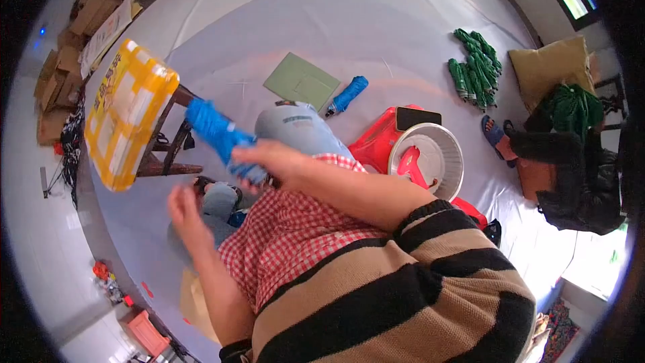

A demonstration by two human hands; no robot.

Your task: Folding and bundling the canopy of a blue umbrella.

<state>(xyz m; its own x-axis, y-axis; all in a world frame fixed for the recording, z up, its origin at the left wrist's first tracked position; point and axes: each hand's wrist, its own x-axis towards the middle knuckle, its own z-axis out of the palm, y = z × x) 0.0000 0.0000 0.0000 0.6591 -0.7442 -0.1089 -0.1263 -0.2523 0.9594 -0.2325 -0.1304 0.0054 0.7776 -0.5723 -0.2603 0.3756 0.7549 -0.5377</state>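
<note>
My right hand (272, 163) is wrapped round the lower end of a folded blue umbrella (218, 131). The umbrella slants up and to the left, its far end close to a small stool with a yellow and white taped top (131, 114). Lower left, my left hand (187, 214) is raised over my knee, slightly blurred, with loosely bent fingers and nothing visible in it. A second folded blue umbrella (348, 95) lies on the floor beyond my other knee, beside a flat green board (301, 83).
A red plastic stool (376, 138) stands to the right, with a dark phone (418, 118) and a round silver basin (453, 161) holding a red item. Farther right lie several green folded bundles (476, 70), a tan cushion (554, 70) and slippers (496, 138). Cardboard boxes (67, 74) line the left wall.
</note>
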